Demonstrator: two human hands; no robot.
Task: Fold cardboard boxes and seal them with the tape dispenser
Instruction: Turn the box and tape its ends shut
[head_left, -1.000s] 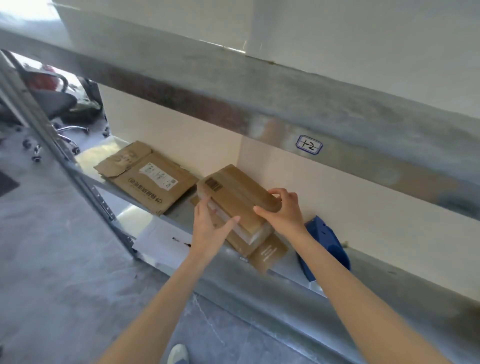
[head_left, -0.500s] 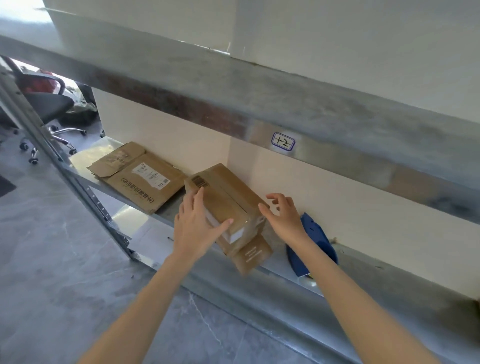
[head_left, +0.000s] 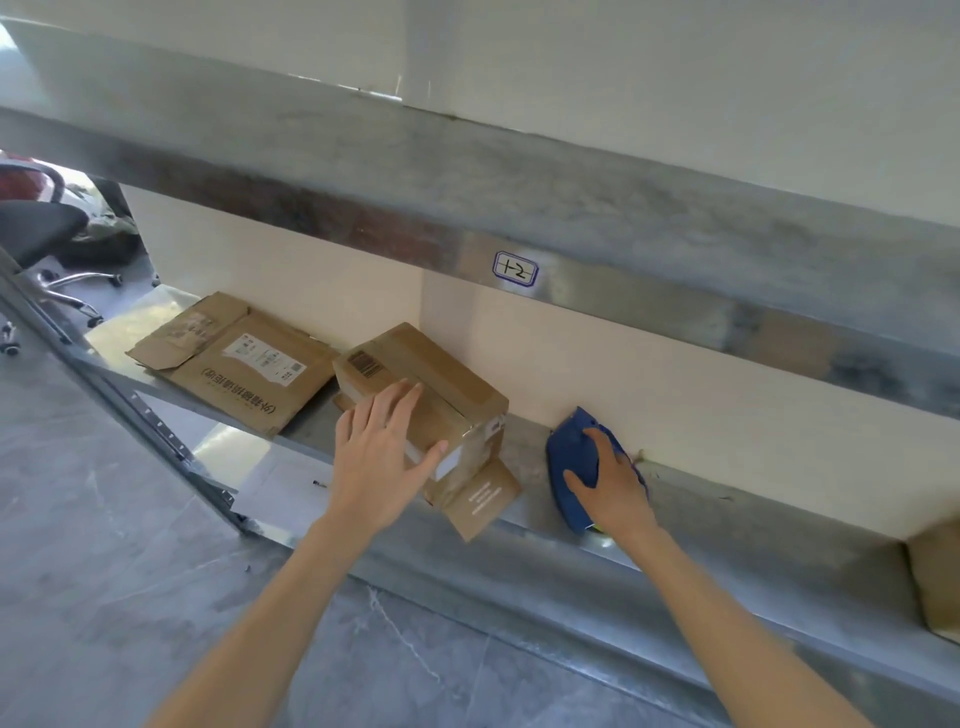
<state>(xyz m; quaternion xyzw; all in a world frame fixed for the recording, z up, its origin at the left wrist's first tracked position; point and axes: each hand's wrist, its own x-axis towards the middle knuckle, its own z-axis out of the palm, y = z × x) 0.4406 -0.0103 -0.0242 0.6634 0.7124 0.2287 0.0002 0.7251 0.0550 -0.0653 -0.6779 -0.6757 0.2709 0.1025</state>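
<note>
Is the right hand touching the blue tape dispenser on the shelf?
Touching. The head view shows the right hand lying on the tape dispenser, with its thumb and fingers wrapped over the blue body and no gap between them.

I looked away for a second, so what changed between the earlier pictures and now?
The right hand let go of the box and moved right to the blue dispenser, which it now grips. The left hand stayed flat on the box. The box, the dispenser and the flat cardboard stayed on the shelf.
</note>
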